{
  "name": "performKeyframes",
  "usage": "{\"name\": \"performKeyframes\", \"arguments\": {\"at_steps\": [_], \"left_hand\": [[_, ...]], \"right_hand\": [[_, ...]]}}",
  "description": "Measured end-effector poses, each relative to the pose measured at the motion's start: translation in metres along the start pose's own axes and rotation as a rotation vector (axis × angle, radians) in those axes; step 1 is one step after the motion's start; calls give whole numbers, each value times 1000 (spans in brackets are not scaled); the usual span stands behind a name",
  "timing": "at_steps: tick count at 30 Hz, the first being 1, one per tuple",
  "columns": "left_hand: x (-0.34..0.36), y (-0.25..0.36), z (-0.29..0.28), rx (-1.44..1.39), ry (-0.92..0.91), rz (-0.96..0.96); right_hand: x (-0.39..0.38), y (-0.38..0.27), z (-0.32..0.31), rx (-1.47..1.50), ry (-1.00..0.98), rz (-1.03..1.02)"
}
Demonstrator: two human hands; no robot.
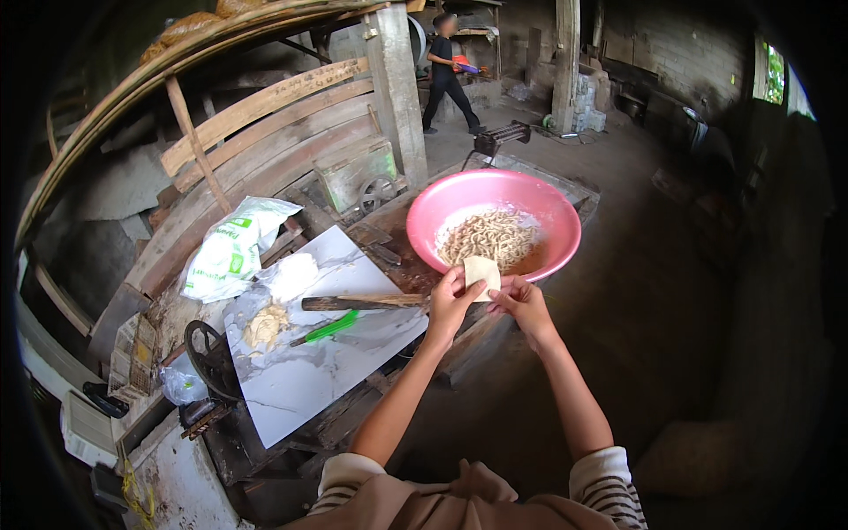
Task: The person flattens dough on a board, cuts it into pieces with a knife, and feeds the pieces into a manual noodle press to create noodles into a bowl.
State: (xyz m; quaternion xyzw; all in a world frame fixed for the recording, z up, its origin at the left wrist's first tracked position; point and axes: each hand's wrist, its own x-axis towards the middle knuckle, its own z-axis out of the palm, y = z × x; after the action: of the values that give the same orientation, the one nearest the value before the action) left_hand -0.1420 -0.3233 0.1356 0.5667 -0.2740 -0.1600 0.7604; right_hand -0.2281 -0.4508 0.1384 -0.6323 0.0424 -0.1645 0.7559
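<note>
A pale, flat piece of dough (480, 275) is held up between my two hands, at the near rim of a pink basin (565, 243). My left hand (449, 307) pinches its left side with thumb and fingers. At the lower right edge, my right hand (526, 311) grips the same piece between thumb and fingers. Pale dough strips (491, 237) lie heaped in the basin, with white flour around them. To the left, a marbled tile board (353, 375) carries a lump of dough (265, 325), a flour pile (293, 276), a green-handled knife (330, 329) and a wooden stick (362, 302).
A white and green bag (237, 249) stands behind the board. A dark handwheel (212, 360) sits at the board's left edge, and another wheeled machine (358, 177) stands beyond. A person (444, 75) walks in the background, carrying something colourful, near a concrete post (396, 97).
</note>
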Motion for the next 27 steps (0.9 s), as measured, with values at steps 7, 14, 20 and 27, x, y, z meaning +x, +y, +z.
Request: {"name": "performKeyframes", "arguments": {"at_steps": [7, 14, 20, 27], "left_hand": [[73, 3, 51, -81, -129, 155], [179, -17, 53, 152, -266, 182], [272, -16, 71, 279, -157, 317], [362, 8, 80, 540, -47, 436]], "right_hand": [[49, -35, -73, -12, 16, 4], [153, -36, -137, -89, -118, -24], [259, -40, -181, -169, -152, -182], [360, -62, -204, -324, -171, -285]]}}
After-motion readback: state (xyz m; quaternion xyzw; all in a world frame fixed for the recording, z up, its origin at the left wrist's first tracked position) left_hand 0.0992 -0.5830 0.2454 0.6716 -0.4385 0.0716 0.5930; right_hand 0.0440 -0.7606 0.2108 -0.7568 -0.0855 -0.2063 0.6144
